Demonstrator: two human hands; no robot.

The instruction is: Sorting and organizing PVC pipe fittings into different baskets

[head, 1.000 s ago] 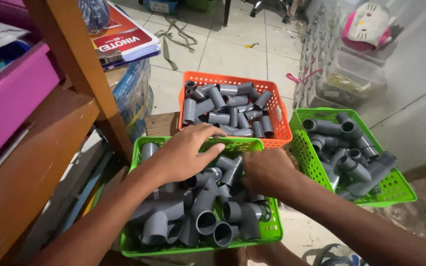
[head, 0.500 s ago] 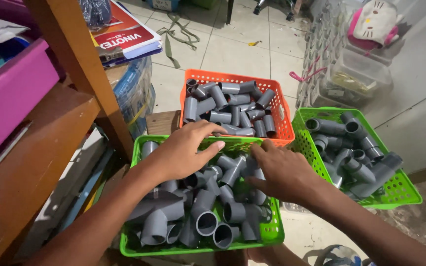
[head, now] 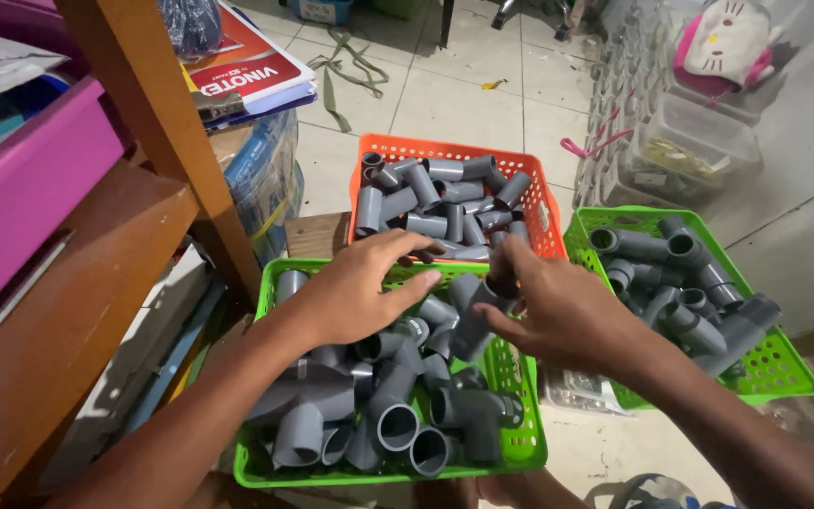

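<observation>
Head view: right hand (head: 562,316) pinches a grey pipe fitting (head: 476,316) between thumb and fingers, lifted above the far right corner of the near green basket (head: 280,471). Left hand (head: 355,292) lies spread and loose on the fittings at the far edge, gripping nothing. Fitting appears rigid, light, smooth plastic; probably best held across the barrel or at a socket end. An orange basket (head: 546,236) and a second green basket (head: 793,377) sit beyond, on a tiled floor (head: 454,99) beside a wooden shelf (head: 77,311).
</observation>
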